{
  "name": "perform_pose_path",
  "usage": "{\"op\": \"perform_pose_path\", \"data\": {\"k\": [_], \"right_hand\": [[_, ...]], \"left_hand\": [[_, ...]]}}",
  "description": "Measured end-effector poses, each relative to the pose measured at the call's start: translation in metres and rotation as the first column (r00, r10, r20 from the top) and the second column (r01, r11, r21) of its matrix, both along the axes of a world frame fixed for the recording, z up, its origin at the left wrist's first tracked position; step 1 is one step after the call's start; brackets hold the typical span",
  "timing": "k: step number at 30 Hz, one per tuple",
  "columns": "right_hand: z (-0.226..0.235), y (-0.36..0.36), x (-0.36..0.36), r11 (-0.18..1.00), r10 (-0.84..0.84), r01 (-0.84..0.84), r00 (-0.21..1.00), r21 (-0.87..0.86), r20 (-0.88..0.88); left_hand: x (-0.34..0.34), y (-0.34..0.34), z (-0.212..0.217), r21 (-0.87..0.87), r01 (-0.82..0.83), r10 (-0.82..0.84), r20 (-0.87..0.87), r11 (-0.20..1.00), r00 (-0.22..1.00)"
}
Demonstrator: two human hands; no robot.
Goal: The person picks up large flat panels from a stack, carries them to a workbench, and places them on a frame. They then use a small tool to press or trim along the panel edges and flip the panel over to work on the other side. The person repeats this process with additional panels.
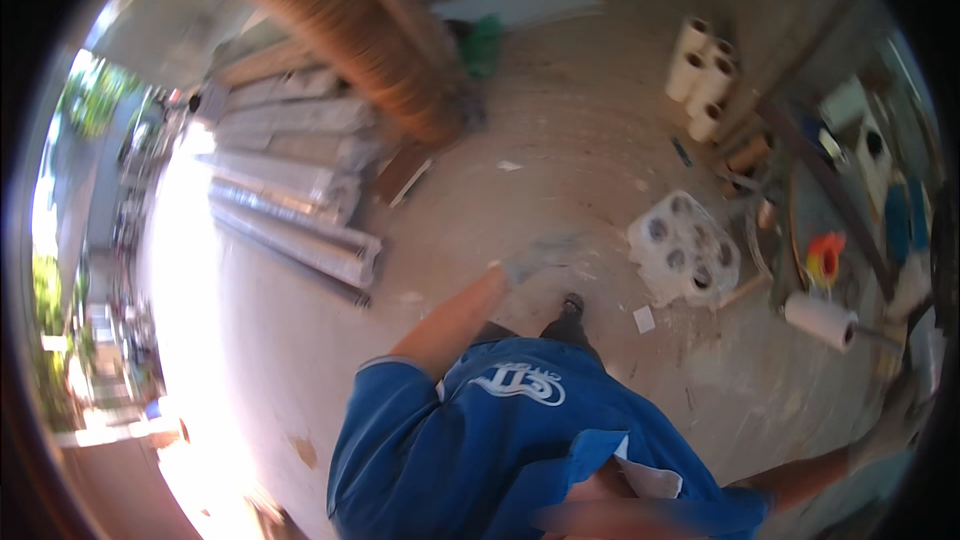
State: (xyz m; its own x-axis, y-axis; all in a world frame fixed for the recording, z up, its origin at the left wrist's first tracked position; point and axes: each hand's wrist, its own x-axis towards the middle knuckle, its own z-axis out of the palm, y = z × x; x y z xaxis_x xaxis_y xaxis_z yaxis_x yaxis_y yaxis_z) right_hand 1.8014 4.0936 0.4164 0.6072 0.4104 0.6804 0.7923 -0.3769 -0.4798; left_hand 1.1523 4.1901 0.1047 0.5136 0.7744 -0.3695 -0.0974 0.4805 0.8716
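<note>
My left hand [540, 258], in a grey glove, reaches out over the floor in front of my body. Motion blurs it, but its fingers look stretched out and nothing shows in them. Off at the far right edge is my right hand [885, 435], in a pale glove and close to a cluttered pile. Blur and the dark rim hide its fingers, so I cannot make out whether it holds anything. A white film roll [820, 320] with a bar at its end lies just beyond that hand. Nearer the middle stands a plastic-wrapped pack of rolls [685, 250].
Several cream rolls [700, 80] stand by the wall at the upper right. Long wrapped rolls [290, 210] lie at the left, beside a tall brown stack [350, 40]. An orange-red tape roll [825, 258] sits in the right-hand clutter. A white paper piece [643, 319] lies on the floor.
</note>
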Motion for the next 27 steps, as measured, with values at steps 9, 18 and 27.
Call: {"op": "perform_pose_path", "data": {"k": [9, 18, 27], "right_hand": [[-0.103, 0.071, -0.382, 0.563, 0.774, -0.810, 0.587, -0.165, -0.238], [-0.127, -0.024, -0.725, -0.476, 0.775, -0.856, -0.300, -0.203, -0.556], [-0.197, -0.074, -0.908, -0.727, 0.682, -0.657, -0.658, -0.200, -0.319]], "left_hand": [[0.029, -0.041, 0.085, 0.304, -0.117, -0.011, 0.391, 0.946, 0.920], [-0.229, -0.185, 0.114, -0.295, -0.716, 0.474, 0.879, 0.633, 0.057], [-0.374, -0.313, 0.120, -0.248, -0.907, 0.591, 0.807, 0.340, 0.001]]}}
